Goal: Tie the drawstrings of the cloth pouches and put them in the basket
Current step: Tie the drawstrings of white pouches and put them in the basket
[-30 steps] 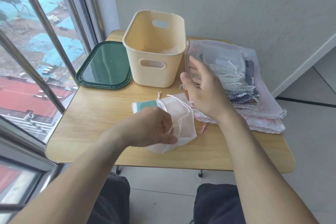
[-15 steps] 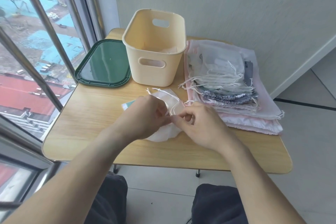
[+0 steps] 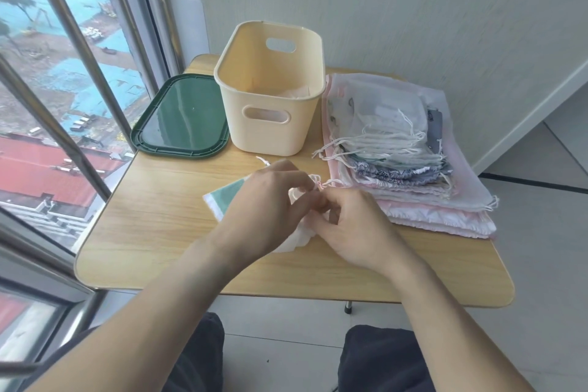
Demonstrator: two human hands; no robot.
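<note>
A small white cloth pouch [image 3: 297, 237] lies on the wooden table [image 3: 152, 232] in front of me, mostly covered by my hands. My left hand [image 3: 267, 210] and my right hand [image 3: 353, 226] meet over its mouth, and each pinches the white drawstring [image 3: 315, 180]. One cord end [image 3: 262, 161] trails toward the basket. The cream plastic basket [image 3: 270, 118] stands behind, with a pale pouch [image 3: 296, 94] inside. A stack of flat cloth pouches [image 3: 397, 149] with loose strings lies to the right.
A green-and-white pouch [image 3: 222, 199] pokes out from under my left hand. A dark green lid [image 3: 183, 122] lies left of the basket, by the window bars [image 3: 79, 51]. A wall runs behind the table. My knees are below the table's front edge.
My right hand came back from the stack to the white pouch and took the drawstring. Both hands now work close together at the pouch's mouth, which has been gathered.
</note>
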